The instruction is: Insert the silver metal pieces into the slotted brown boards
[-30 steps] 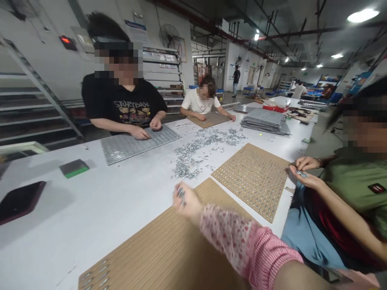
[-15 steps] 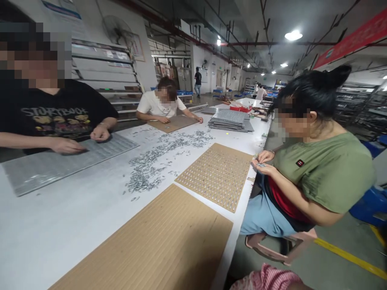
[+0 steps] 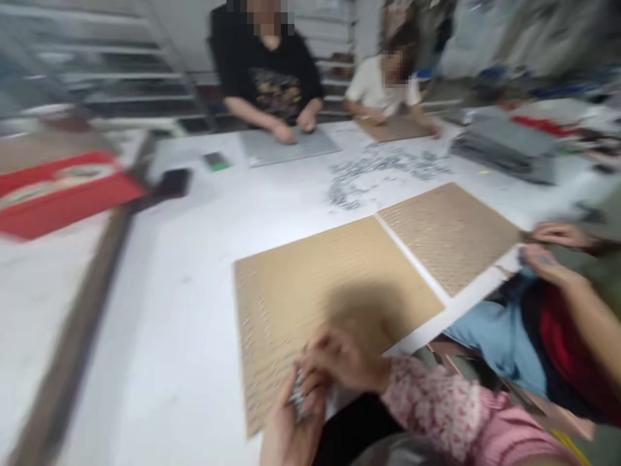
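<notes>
My left hand [image 3: 291,430], low in the head view, is cupped round several small silvery metal pieces [image 3: 297,393]. Over it, my right hand [image 3: 347,359] in a pink sleeve has its fingers drawn together at the pieces; blur hides what is between its fingertips. Both hands are at the near edge of a brown ridged board [image 3: 310,278]. Rows of small pieces lie along the board's left part, and a shadow falls on its right part. A second brown board [image 3: 456,226], with small pieces in rows, lies beside it to the right.
A loose pile of metal pieces [image 3: 359,175] lies beyond the boards. Two co-workers sit across the white table [image 3: 189,310], another at the right. Grey boards [image 3: 504,145] are stacked at the far right. A red tray [image 3: 72,194] and a dark phone-like object [image 3: 174,182] are at left.
The view has swung left and down, with blur. My two hands and the pieces in them have come into view, along with the board's left part and the red tray.
</notes>
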`<state>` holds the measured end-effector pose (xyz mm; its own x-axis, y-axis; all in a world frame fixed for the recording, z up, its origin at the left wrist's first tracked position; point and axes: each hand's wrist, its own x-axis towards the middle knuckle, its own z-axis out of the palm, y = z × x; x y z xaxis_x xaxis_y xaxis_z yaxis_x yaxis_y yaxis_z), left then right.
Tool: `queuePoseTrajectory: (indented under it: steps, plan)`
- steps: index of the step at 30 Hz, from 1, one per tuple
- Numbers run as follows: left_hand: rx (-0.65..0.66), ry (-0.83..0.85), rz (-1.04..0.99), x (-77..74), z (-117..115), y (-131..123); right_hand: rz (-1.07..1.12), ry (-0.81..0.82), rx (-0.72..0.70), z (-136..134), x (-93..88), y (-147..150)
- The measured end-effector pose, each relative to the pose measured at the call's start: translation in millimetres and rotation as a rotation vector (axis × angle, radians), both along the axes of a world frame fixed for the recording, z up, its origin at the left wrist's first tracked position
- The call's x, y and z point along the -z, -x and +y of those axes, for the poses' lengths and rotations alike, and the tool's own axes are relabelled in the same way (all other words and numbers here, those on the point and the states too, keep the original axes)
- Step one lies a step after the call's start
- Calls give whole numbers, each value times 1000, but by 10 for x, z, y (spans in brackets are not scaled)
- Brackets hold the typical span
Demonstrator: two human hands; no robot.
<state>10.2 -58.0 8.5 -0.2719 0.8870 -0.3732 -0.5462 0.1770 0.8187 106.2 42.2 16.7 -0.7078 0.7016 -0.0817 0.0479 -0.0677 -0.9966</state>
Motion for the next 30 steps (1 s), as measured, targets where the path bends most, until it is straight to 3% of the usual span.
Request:
queuePoseTrajectory:
  steps: [1,4,6,8,11,16,21,30]
  plan:
    - [-111,53,-40,34,-101,-10,-15,27,7,18,49,4]
    - [-406,185,-644,48,-299,-60,-74,65,79,207,232,18]
    - [-515,198,-791,10,-370,-98,-78,89,9,311,329,34]
    - [-568,220,-809,-24,-422,-124,-88,95,-69,345,374,58]
    - [-567,236,-819,-21,-476,-119,-143,-5,-153,331,372,145]
    - [-550,182,-810,40,-479,-54,-204,-419,-272,364,324,361]
    - [-535,138,-810,50,-437,-6,-287,-491,-319,398,331,528]
    - [-540,117,-758,100,-403,-6,-482,-823,-389,373,425,667]
